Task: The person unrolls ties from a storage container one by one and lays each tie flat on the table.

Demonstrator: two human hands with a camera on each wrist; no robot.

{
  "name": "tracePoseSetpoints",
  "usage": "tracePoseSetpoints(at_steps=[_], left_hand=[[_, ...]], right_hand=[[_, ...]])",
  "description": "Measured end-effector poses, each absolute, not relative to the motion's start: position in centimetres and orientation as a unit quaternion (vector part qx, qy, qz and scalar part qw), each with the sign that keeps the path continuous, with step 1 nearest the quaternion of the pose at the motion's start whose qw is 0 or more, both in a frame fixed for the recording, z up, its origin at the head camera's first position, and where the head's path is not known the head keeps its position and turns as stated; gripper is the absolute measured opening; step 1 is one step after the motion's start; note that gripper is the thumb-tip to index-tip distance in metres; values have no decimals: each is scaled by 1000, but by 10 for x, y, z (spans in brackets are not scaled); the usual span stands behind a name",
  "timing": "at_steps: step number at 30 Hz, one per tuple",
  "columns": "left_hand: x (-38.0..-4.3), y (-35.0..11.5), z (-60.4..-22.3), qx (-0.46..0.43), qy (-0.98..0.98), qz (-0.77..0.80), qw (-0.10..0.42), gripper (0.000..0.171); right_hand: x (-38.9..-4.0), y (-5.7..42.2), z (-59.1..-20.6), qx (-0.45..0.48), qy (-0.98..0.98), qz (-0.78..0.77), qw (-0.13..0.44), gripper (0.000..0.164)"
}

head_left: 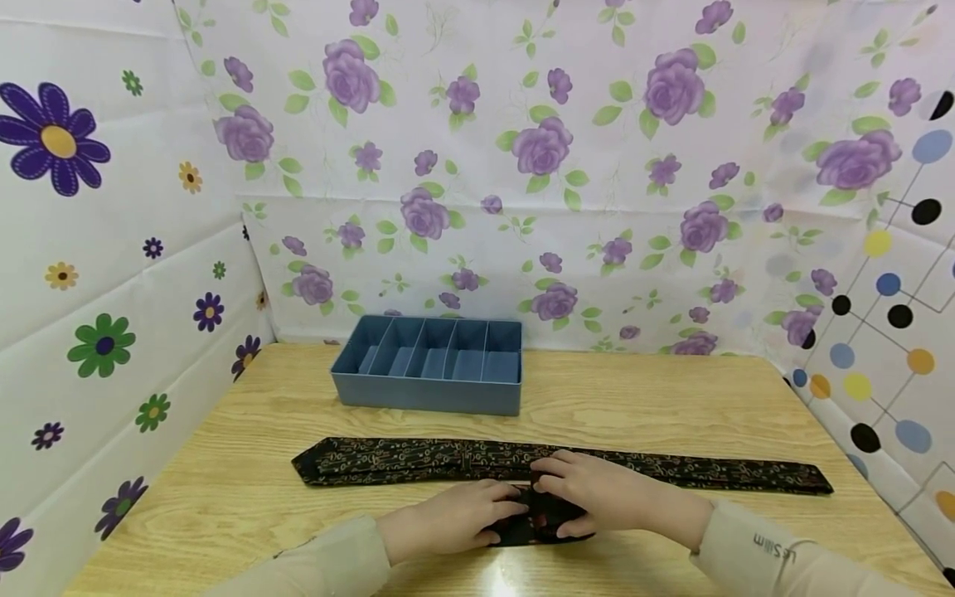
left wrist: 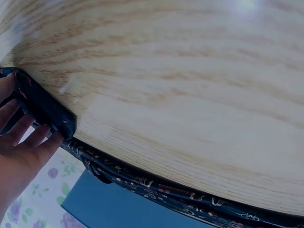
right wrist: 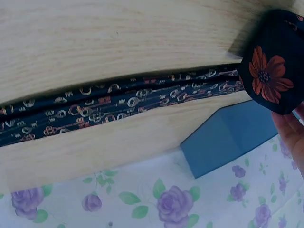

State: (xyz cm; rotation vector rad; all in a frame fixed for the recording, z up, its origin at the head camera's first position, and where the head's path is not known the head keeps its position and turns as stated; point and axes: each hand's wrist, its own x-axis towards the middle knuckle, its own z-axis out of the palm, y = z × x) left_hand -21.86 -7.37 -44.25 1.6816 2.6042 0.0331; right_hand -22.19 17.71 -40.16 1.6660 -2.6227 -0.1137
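Note:
A dark folded necktie [head_left: 513,531] lies near the table's front, with both hands on it. My left hand [head_left: 457,517] grips its left part, fingers along the far edge and thumb at the near edge. On the right part, my right hand [head_left: 597,492] holds the fold between fingers and thumb. The right wrist view shows an orange flower on the dark cloth [right wrist: 256,90], raised at that end. Just beyond the hands, a long black necktie [head_left: 388,460] with a key pattern lies stretched across the table, partly covered by the right fingers.
A blue-grey box [head_left: 425,394] with several compartments stands behind the long necktie, left of the middle. The wood-grain table [head_left: 634,390] is bordered by flowered cloth [head_left: 477,274] at the back and patterned cloths at both sides.

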Motion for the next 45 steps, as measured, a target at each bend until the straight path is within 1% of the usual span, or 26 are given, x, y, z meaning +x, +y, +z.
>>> tracePoseSetpoints(at_steps=[9,17,26,33,36,45], left_hand=[[-218,-75,-444,544,839,16,24,50],[-218,-79,-446,567,823,-36,-6,54],[-220,-80,-442,564,825,-8,30,54],[-220,-81,-441,558,829,-7,39,55],[-221,-83,-442,553,832,-4,44,55],[-224,-94,-442,524,846,36,94,56]], right_hand=[[-223,178,-399,537,-842,-47,14,53],[-226,181,-398,525,-849,-60,-8,53],[-226,182,-392,524,-847,-83,-30,55],[-228,182,-389,556,-827,-82,-15,49],[-228,181,-388,554,-828,-81,-19,48],[-225,175,-387,537,-840,-67,-37,50]])
